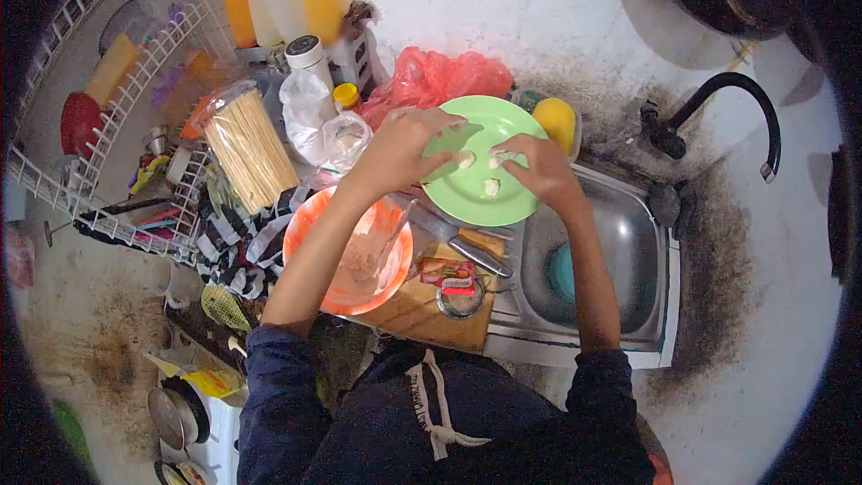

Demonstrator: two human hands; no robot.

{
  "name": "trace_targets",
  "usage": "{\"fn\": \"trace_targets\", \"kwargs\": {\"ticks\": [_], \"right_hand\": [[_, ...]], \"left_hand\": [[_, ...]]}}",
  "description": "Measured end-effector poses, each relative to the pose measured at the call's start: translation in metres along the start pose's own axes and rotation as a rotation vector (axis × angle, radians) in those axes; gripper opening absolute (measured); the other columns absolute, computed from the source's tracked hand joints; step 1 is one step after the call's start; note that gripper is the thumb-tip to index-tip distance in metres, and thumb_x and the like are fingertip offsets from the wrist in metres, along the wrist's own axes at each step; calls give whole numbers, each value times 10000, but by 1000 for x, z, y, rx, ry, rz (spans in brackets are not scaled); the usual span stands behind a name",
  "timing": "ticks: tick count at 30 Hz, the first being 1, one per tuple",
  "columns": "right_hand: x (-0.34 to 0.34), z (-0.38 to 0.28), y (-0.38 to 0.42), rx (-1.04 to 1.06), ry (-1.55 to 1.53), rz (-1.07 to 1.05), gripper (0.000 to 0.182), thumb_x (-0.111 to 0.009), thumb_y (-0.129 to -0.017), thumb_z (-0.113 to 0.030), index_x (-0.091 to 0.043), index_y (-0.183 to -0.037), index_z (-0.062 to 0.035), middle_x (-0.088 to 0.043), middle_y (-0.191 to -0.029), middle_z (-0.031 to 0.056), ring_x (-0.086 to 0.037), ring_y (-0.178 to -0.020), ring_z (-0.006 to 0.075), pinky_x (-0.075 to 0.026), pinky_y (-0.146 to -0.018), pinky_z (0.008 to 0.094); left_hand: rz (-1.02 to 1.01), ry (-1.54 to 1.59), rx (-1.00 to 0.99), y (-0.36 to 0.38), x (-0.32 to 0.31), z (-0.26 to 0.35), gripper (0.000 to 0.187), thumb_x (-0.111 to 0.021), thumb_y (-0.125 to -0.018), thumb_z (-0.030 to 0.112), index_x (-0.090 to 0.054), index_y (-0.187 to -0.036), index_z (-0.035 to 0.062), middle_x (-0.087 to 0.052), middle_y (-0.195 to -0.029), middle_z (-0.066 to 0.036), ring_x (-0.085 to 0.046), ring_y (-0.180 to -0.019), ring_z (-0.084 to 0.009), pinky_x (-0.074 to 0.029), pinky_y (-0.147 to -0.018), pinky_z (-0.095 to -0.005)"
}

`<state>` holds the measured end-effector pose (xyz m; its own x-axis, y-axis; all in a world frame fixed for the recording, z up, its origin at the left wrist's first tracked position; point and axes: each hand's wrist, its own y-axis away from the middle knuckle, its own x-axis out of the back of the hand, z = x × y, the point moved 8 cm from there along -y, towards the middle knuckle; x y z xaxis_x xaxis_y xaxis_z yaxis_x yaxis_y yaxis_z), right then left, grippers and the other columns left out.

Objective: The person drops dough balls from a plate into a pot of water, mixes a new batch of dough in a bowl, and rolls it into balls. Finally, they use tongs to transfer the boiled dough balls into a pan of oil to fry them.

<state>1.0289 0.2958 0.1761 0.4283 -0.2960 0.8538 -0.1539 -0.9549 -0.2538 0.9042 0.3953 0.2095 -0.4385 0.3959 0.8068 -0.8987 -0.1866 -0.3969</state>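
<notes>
A light green plate lies over the edge between counter and sink. On it are small whitish pieces that look like peeled garlic cloves, one of them near the plate's middle. My left hand hovers over the plate's left side, thumb and fingers apart, the thumb close to another garlic clove. From the right, my right hand reaches in with its fingertips pinched on a garlic clove. An orange-and-white bowl with pinkish-brown paste and a utensil inside stands below my left forearm.
On the wooden board lie a knife, a red packet and a small round dish. The sink with a black faucet is at right. Bagged skewers and a red plastic bag stand behind.
</notes>
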Motion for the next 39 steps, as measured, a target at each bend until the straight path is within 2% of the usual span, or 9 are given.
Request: {"fn": "trace_targets", "kwargs": {"ticks": [4, 6, 8, 11, 18, 25, 29, 34, 39], "right_hand": [[26, -68, 7, 125, -223, 252, 427, -501, -848, -287, -457, -1214, -74, -464, -1219, 135, -459, -1113, 283, -378, -906, 348], [28, -117, 9, 84, -907, 384, 596, -348, -899, -411, -253, -1337, -18, -261, -1375, 182, -254, -1274, 306, -230, -1023, 380], [-13, -146, -11, 226, -538, 429, 633, -245, -911, -421, -125, -1366, 3, -92, -1431, 181, -91, -1324, 319, -90, -1067, 391], [-34, -190, -14, 321, -217, 443, 609, -243, -909, -376, -133, -1363, 14, -104, -1427, 190, -64, -1330, 307, -35, -1074, 371], [-121, -213, 0, -53, -489, 472, 598, -231, -898, -345, -116, -1372, 0, -70, -1437, 177, -17, -1337, 283, 5, -1072, 350], [-125, -269, -5, 375, -596, 212, 754, -175, -867, -521, -118, -1350, 55, -28, -1425, 224, 33, -1322, 361, 29, -1056, 433], [-133, -296, -14, 330, -685, 155, 673, -188, -892, -459, -132, -1362, 19, -59, -1430, 201, 14, -1331, 321, 18, -1067, 384], [-163, -343, -8, 372, -678, 68, 715, -169, -872, -499, -136, -1361, 21, -70, -1430, 199, 0, -1332, 315, 20, -1067, 384], [-191, -396, 43, 512, -712, -100, 758, -149, -853, -540, -139, -1360, 23, -80, -1430, 196, -13, -1332, 309, 23, -1066, 383]], "left_hand": [[316, 747, 79, 21, 19, 12, 442, -459, -884, 317, -426, -1240, 57, -493, -1202, -132, -482, -1097, -226, -331, -942, -366], [376, 1252, 142, 25, 9, 13, 488, -396, -902, 358, -363, -1279, 50, -437, -1255, -133, -437, -1140, -212, -306, -967, -350], [419, 1979, 173, 34, -2, 25, 519, -268, -932, 378, -275, -1331, 47, -365, -1320, -116, -356, -1209, -206, -255, -1020, -347], [670, 1250, 294, 87, -1, 18, 531, -231, -942, 377, -228, -1354, 41, -276, -1381, -88, -258, -1266, -189, -151, -1058, -316], [938, 1573, 374, 158, -9, 11, 515, -208, -944, 332, -242, -1337, 0, -308, -1360, -105, -280, -1257, -207, -170, -1059, -321], [959, 777, 562, 215, 33, -6, 422, -268, -944, 211, -337, -1284, -29, -378, -1307, -118, -341, -1217, -187, -217, -1038, -302], [1100, 1544, 521, 223, 39, 29, 457, -294, -940, 234, -274, -1310, -33, -336, -1336, -88, -318, -1230, -185, -200, -1044, -284], [1253, 1594, 622, 272, 41, 17, 481, -278, -938, 250, -251, -1320, -42, -286, -1375, -96, -261, -1268, -182, -166, -1058, -292], [1401, 1325, 174, 329, 91, 19, 498, -217, -939, 253, -206, -1334, -51, -220, -1406, -101, -183, -1301, -177, -94, -1072, -275]]}}
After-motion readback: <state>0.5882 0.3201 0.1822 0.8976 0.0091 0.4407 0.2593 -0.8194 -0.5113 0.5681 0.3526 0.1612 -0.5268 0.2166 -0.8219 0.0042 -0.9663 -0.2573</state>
